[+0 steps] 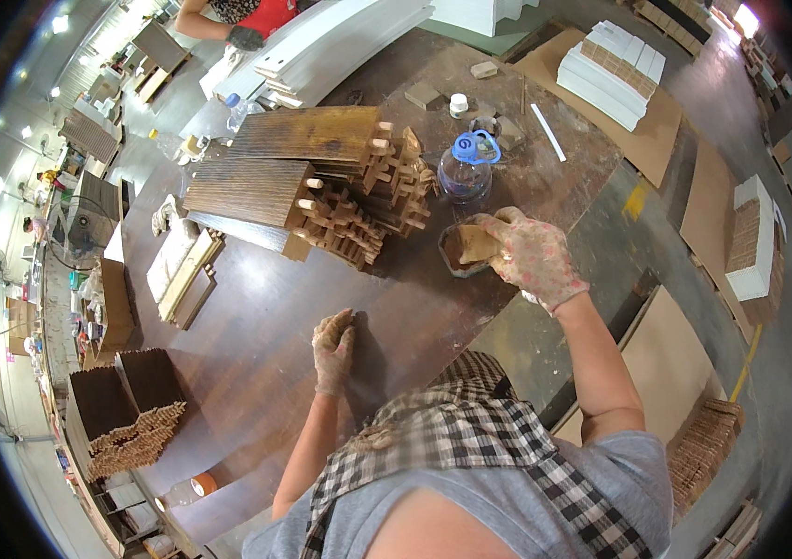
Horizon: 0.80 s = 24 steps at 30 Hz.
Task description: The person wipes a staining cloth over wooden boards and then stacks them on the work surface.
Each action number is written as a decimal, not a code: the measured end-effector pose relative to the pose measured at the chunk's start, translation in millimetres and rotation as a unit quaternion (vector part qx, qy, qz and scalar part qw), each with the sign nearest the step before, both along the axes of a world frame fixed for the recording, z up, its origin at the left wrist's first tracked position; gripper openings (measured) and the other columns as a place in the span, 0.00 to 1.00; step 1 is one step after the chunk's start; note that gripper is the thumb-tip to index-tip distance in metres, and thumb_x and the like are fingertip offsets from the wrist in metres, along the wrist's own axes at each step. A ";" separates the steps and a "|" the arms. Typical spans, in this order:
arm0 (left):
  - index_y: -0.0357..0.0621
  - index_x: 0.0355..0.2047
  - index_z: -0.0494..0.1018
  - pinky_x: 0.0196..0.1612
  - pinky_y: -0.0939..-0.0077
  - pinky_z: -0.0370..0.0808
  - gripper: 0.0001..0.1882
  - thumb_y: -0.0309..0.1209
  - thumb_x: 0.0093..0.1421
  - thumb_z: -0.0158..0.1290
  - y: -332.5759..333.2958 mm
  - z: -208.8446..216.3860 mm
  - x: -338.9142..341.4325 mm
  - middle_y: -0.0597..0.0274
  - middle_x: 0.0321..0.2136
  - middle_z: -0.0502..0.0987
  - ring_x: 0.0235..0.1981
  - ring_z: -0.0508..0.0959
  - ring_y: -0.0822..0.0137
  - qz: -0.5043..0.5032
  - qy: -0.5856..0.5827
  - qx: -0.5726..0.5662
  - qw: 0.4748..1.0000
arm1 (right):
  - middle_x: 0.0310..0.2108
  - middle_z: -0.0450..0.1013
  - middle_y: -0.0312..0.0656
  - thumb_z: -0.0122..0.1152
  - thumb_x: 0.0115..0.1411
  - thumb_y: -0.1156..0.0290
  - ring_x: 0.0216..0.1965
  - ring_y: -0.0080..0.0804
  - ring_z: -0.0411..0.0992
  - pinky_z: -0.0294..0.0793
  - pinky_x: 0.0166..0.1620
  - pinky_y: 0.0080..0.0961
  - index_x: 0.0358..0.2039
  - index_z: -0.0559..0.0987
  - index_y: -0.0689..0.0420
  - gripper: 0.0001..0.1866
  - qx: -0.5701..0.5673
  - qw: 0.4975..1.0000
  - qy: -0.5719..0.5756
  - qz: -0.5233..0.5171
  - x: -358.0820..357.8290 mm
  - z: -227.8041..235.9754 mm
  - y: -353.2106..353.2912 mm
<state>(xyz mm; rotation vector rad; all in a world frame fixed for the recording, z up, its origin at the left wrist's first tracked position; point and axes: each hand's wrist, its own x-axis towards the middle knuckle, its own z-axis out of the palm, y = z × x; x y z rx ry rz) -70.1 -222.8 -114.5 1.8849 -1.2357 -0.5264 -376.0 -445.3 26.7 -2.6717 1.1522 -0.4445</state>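
Note:
My right hand, in a stained flowered glove, is closed on a tan sponge or pad that it holds in a small dark bowl on the workbench. My left hand, also gloved, rests flat on the dark brown bench top, fingers together and holding nothing. Just beyond the bowl stand stacks of dark stained wooden panels with finger-jointed ends. A clear plastic jug with a blue cap sits behind the bowl.
Stained box parts stand at the bench's left end, pale wood strips lie left of the stacks. Small blocks and a white jar sit farther back. Another person's gloved hand works by white boards. Stacked white panels lie on cardboard at right.

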 end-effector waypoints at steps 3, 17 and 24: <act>0.40 0.49 0.77 0.54 0.69 0.71 0.15 0.23 0.61 0.52 0.4 0.6 -1.2 0.59 0.43 0.77 0.48 0.75 0.62 0.005 0.021 0.004 1.000 | 0.42 0.74 0.40 0.64 0.48 0.68 0.34 0.40 0.78 0.78 0.37 0.35 0.51 0.78 0.48 0.26 -0.022 0.997 0.067 0.022 9.5 -10.8 -9.3; 0.40 0.46 0.78 0.54 0.64 0.70 0.16 0.23 0.57 0.54 -1.1 23.3 -6.9 0.53 0.43 0.79 0.48 0.75 0.54 0.015 0.014 -0.007 1.000 | 0.50 0.73 0.38 0.64 0.49 0.67 0.44 0.42 0.76 0.77 0.48 0.34 0.54 0.77 0.49 0.28 0.062 0.997 0.009 0.039 17.4 -23.4 -13.8; 0.39 0.52 0.75 0.57 0.64 0.69 0.17 0.28 0.63 0.53 1.2 48.2 3.2 0.54 0.45 0.79 0.51 0.74 0.57 -0.017 0.152 0.037 0.988 | 0.49 0.73 0.40 0.67 0.48 0.69 0.40 0.39 0.76 0.78 0.40 0.30 0.54 0.75 0.54 0.30 -0.026 0.999 -0.026 -0.019 29.0 -0.6 5.1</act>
